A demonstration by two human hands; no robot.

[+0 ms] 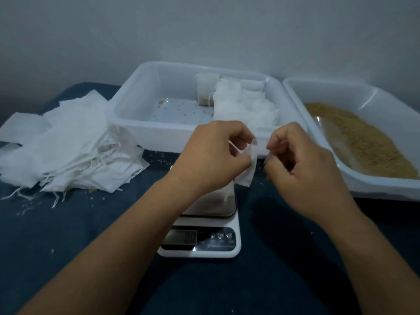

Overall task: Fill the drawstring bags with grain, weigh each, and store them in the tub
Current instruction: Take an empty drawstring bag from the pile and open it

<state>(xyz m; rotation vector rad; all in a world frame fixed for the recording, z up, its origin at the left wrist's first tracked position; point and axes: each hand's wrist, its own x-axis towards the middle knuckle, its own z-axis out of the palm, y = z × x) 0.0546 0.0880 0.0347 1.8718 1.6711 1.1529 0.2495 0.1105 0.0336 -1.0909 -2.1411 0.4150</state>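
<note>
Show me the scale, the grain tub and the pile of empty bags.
scale (pixel 213 243), head view, its control panel.
grain tub (pixel 386 105), head view, its bare inner wall.
pile of empty bags (pixel 75 137), head view, its middle.

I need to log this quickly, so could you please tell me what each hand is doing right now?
Left hand: pinching a small white fabric drawstring bag above the scale.
Right hand: fingers curled; any string between them cannot be told.

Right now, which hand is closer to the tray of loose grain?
Right. The right hand hovers just beside the near left rim of the grain tray. The left hand, gripping a drawstring bag above the scale, is farther left.
</note>
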